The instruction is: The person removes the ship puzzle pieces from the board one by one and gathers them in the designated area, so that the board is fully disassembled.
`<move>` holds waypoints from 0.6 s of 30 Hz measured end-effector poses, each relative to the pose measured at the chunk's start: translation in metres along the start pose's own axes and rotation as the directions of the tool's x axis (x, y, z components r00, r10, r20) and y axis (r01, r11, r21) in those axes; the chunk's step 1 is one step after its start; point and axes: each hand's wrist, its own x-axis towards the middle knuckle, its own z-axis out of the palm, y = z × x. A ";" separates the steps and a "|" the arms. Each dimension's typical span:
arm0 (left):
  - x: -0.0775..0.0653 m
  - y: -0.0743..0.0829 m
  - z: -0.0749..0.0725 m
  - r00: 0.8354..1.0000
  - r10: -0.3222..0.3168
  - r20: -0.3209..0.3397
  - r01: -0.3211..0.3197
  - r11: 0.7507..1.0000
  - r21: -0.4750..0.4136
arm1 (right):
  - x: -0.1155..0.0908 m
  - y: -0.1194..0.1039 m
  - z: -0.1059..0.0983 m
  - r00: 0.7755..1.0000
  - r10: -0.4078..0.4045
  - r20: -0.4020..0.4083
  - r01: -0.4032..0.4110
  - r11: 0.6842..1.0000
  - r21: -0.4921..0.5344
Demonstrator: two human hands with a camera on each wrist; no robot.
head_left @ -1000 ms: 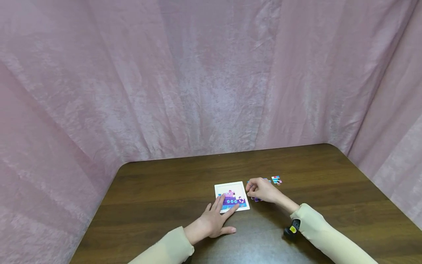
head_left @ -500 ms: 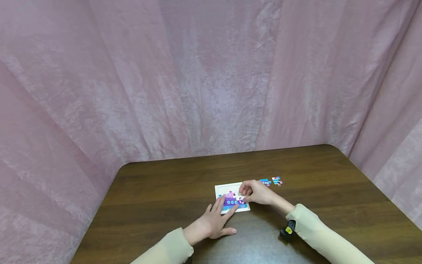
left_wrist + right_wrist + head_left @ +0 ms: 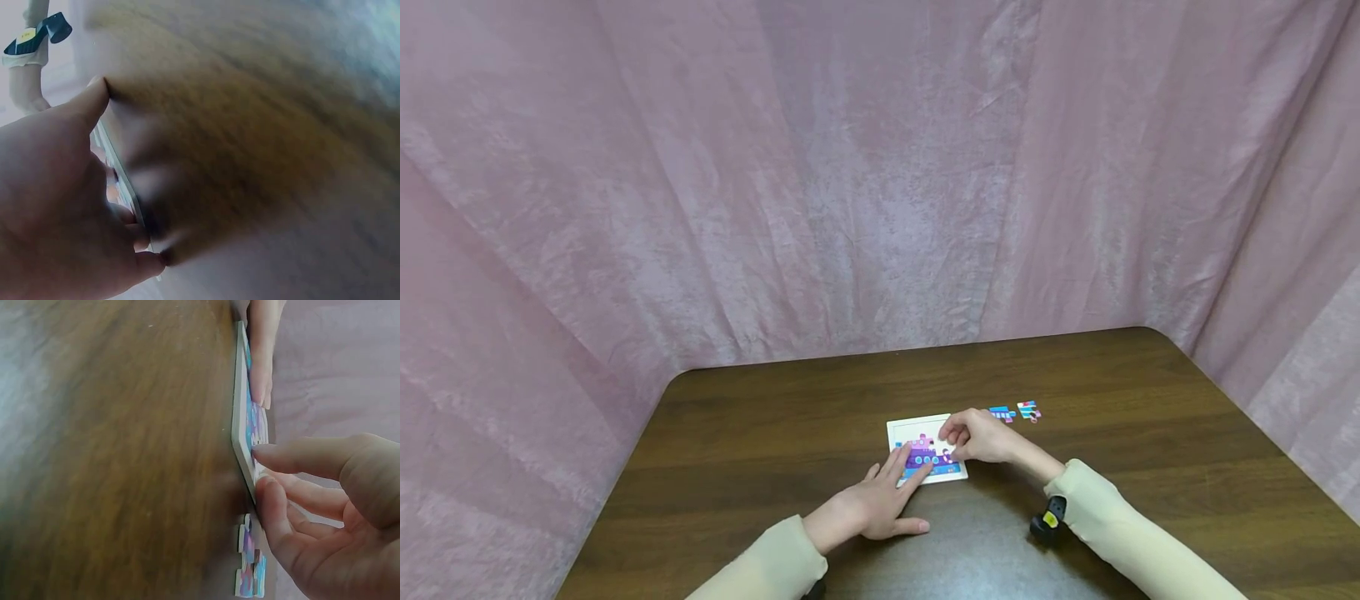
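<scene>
Dark brown wood grain across the table (image 3: 775,417), far corners rounded, near middle gleaming! Flat on it, a little right of centre, sits the board (image 3: 907,428), white-rimmed. Over to its right, a blue piece (image 3: 1001,413), and just beside it a striped piece (image 3: 1028,411), the two perhaps touching, hard to tell at this size.
</scene>
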 end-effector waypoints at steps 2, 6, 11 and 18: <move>-0.001 0.000 0.001 1.000 0.003 -0.008 -0.003 1.000 -0.001 | 0.001 -0.002 0.000 1.000 -0.003 0.004 0.003 1.000 -0.020; -0.002 0.001 0.001 1.000 -0.001 -0.015 0.002 1.000 0.013 | 0.005 -0.003 0.003 1.000 -0.007 0.003 0.007 0.999 -0.052; -0.002 0.002 -0.001 1.000 -0.007 -0.007 0.007 1.000 0.019 | 0.010 -0.003 0.007 1.000 -0.007 -0.020 0.006 0.998 -0.062; -0.003 0.003 -0.002 1.000 -0.007 -0.003 0.007 0.999 0.039 | 0.016 -0.004 0.013 1.000 0.018 -0.025 -0.018 1.000 -0.006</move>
